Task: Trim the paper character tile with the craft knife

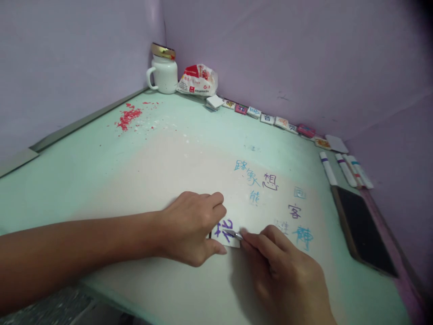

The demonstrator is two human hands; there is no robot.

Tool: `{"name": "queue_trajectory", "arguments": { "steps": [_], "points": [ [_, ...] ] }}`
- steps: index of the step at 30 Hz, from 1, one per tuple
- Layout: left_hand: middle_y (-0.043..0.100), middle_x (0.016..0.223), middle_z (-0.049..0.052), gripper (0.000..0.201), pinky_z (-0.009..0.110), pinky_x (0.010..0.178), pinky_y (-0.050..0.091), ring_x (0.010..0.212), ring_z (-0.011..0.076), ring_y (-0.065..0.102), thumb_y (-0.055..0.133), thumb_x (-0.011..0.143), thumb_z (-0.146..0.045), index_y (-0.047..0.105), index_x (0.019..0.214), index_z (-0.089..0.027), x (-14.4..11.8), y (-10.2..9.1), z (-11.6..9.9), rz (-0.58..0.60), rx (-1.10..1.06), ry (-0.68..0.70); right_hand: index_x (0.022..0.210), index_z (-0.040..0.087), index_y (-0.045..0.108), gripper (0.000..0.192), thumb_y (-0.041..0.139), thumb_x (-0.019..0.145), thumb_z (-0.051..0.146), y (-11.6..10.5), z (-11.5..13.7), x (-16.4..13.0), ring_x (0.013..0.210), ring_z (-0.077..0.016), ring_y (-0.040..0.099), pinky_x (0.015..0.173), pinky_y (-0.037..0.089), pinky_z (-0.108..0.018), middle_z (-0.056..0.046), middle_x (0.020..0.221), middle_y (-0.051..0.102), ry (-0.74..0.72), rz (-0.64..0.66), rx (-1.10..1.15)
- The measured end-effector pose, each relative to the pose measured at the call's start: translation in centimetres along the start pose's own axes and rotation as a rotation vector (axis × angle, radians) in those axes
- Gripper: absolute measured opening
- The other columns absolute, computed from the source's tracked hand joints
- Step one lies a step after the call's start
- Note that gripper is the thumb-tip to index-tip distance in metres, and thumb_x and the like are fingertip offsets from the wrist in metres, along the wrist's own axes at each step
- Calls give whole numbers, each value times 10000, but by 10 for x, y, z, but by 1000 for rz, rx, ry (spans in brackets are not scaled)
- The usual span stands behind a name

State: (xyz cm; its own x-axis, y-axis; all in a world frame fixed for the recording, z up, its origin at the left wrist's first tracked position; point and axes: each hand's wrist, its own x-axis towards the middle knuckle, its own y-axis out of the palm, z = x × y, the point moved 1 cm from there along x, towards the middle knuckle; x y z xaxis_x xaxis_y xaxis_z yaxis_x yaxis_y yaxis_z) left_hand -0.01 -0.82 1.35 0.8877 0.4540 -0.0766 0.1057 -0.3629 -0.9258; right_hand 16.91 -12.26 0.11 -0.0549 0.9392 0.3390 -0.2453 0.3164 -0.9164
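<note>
- The left hand, just left of the middle near the bottom of the frame, lies knuckles up on the table with its fingers curled; thumb and fingertips press on the left edge of a small white tile and pin it flat.
- The tile sits low in the middle of the frame, between the two hands, and bears a purple character; part of it is hidden under the left fingers.
- The right hand, lower right of centre, pinches a thin metal blade between thumb and forefinger; the blade's tip lies on the tile's face, over the purple strokes.
- Above and to the right of the hands, blue and purple characters are written straight on the pale table top.
- A dark phone lies flat at the right edge of the frame, well apart from the hands.
- Just above the phone, several marker pens lie side by side.
- A row of small painted tiles runs along the wall, from upper centre toward the right.
- In the upper left-centre corner stand a white mug with a gold lid and, just beside it, a red and white packet.
- Red crumbs are scattered on the table in the upper left.
</note>
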Motion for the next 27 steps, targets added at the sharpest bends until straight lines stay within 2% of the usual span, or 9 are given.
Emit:
{"name": "queue_trajectory", "arguments": {
  "steps": [4, 11, 19, 23, 27],
  "points": [
    [553, 889, 46, 353, 344, 517, 413, 630, 191, 531, 717, 752, -431, 593, 907, -140, 2, 0, 1, 2, -3, 18, 875, 236, 709, 257, 457, 877, 183, 3, 0, 0, 423, -109, 520, 385, 289, -258, 26, 629, 558, -22, -46, -49],
    [526, 836, 27, 318, 325, 487, 376, 582, 159, 483, 730, 738, -402, 572, 822, -139, 3, 1, -1, -15, -12, 23, 875, 217, 708, 262, 450, 871, 174, 7, 4, -1, 413, -118, 510, 385, 320, -260, 25, 616, 531, -28, -98, -32],
    [535, 853, 37, 329, 323, 492, 376, 592, 162, 492, 731, 730, -399, 590, 860, -131, 2, 3, 1, -31, -17, 8, 900, 211, 684, 271, 413, 904, 221, 5, 11, -3, 411, -138, 532, 365, 331, -272, 7, 659, 558, 34, -64, -67],
    [537, 854, 41, 326, 322, 491, 371, 595, 165, 498, 725, 735, -402, 589, 856, -132, 2, 4, 1, -30, -26, -2, 919, 207, 653, 234, 420, 901, 187, 9, 4, -5, 484, -130, 573, 411, 363, -249, 6, 694, 543, 50, -33, 74],
    [535, 852, 39, 333, 321, 493, 372, 590, 162, 493, 723, 736, -412, 583, 856, -135, 2, 3, 1, -16, -27, -4, 952, 204, 635, 198, 448, 909, 157, 15, -5, -6, 504, -106, 548, 463, 378, -239, 13, 719, 519, 41, -20, 245]
  ]
}}
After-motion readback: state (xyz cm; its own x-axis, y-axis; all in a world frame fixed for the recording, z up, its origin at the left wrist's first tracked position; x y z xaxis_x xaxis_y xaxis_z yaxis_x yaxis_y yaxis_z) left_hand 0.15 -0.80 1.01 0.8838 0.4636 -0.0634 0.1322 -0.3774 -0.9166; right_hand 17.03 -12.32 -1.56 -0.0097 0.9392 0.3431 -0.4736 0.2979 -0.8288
